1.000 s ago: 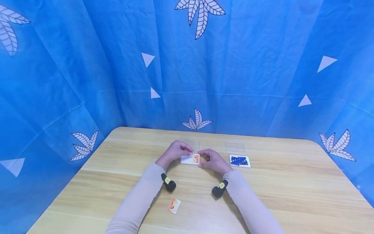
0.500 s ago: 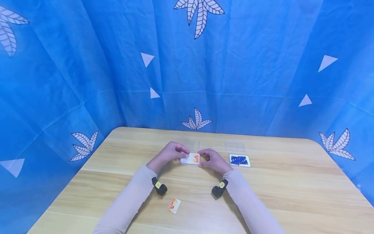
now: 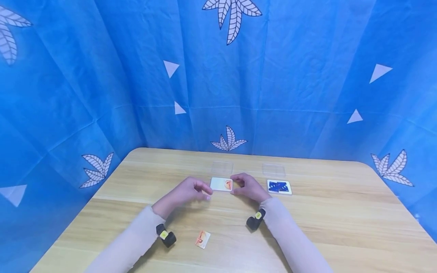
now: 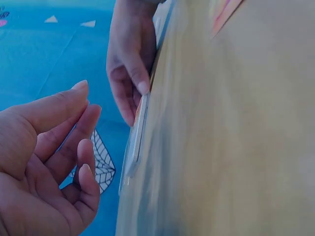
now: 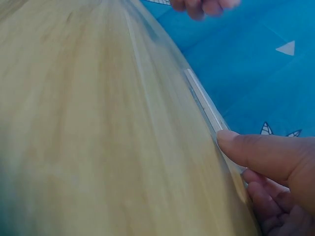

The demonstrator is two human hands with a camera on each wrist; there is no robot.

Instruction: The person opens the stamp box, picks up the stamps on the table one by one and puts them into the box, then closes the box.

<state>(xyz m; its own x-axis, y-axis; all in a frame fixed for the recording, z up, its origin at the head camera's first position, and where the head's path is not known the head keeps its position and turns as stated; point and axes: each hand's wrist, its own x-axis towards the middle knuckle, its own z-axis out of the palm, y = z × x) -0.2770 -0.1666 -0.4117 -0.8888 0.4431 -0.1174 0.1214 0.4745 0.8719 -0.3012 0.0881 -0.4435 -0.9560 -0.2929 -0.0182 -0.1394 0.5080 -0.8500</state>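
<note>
My right hand (image 3: 252,187) holds the right end of a small, flat white case (image 3: 217,183), thumb at its near corner and fingers on the far side. In the case's right half lies an orange picture card (image 3: 228,184); its left half shows white. My left hand (image 3: 192,190) hovers just left of the case, fingers loosely bent and nothing between them. In the left wrist view the case (image 4: 140,129) is seen edge-on. A matching loose orange card (image 3: 203,239) lies on the table nearer to me, between my forearms.
Right of my right hand lies a second white case (image 3: 286,188) with two dark blue picture cards (image 3: 278,186). Behind the cases are two clear plastic covers, one at left (image 3: 222,167) and one at right (image 3: 273,170). A blue curtain (image 3: 290,94) surrounds the wooden table (image 3: 341,212).
My left hand has slid left across the case, then come off it, moving left and toward me. The right hand stays at the case's right end, and the cards lie where they were.
</note>
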